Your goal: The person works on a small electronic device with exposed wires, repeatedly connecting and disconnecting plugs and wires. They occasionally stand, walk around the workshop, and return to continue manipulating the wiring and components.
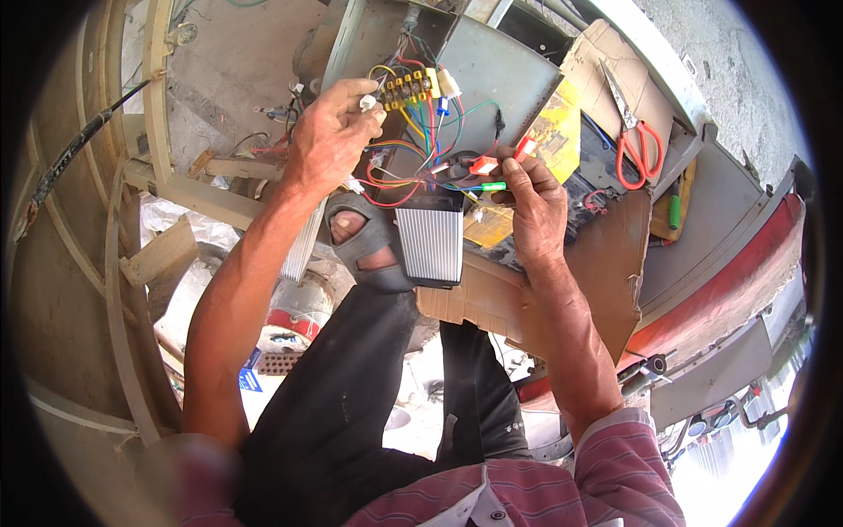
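Left hand (pixel 338 132): bent in at the left end of the yellow block, pinching a small white plug (pixel 368 103) between thumb and finger.
Right hand (pixel 534 206): pressed together at thumb and finger, pinching at the red plugs (pixel 483 165); cannot tell whether on plug or on wire.
Yellow block (pixel 408 90): held up in the air near the left fingers, full of little metal screws, with wires on both long sides.
Wires (pixel 413 180): red, yellow, blue, green and black, hanging in a loose tangle between both hands.
Green plug (pixel 493 186): just below the red plugs, near the right thumb.
Silver box (pixel 430 241): below the tangle, with ridges down the front and black ends, right beside the sandal.
Sandal (pixel 373 268): grey, worn on a foot, with bare toes poking out.
Cardboard (pixel 479 303): brown and torn, under and beside the silver box.
Yellow sheet (pixel 562 132): bent and dirty, past the right hand.
Scissors (pixel 639 149): lying far to the right, with red handles and blades apart.
Green handle (pixel 674 212): lying below the scissors.
Blue box (pixel 250 371): low on the left, beside a brick with holes (pixel 278 363).
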Available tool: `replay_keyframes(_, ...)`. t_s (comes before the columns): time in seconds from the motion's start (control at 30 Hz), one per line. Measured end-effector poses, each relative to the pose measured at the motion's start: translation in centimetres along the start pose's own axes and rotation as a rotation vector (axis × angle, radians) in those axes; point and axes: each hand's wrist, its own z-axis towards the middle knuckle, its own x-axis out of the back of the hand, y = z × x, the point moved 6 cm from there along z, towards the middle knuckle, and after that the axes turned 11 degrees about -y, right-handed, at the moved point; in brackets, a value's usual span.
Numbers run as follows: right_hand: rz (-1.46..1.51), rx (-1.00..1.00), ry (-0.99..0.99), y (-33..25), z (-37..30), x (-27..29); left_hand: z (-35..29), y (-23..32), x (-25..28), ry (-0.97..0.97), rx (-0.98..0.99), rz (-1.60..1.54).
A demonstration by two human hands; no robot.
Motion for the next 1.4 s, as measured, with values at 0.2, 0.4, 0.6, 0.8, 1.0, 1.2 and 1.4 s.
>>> replay_keyframes(0.2, -0.01, -0.052, 0.046, 0.5, -0.6, 0.5, -0.6, 1.0, -0.1, 0.025, -0.04, 0.23)
replay_keyframes(0.4, -0.016, -0.142, 0.072, 1.6, -2.1, 0.7, -2.3, 2.3, 0.3, 0.066, -0.083, 0.256)
replay_keyframes(0.6, -0.05, -0.17, 0.112, 1.7, -4.6, 1.6, -4.6, 3.2, 1.2, 0.22, -0.183, 0.205)
replay_keyframes(0.8, 0.005, -0.18, 0.056, 1.6, -10.4, 2.2, -6.8, 3.0, 1.0, 0.229, -0.225, -0.01)
replay_keyframes(1.0, -0.274, 0.103, -0.232, -5.1, -17.1, 2.4, -8.9, 2.0, -0.2, 0.148, -0.216, 0.013)
replay_keyframes(1.2, -0.769, 0.311, -0.058, -12.6, -19.0, 8.8, -10.9, 0.9, -0.7, 0.085, -0.051, -0.036)
replay_keyframes(1.4, -1.118, 0.301, 0.107, -11.8, -16.2, 17.8, -14.0, 1.4, -0.6, 0.066, -0.006, -0.033)
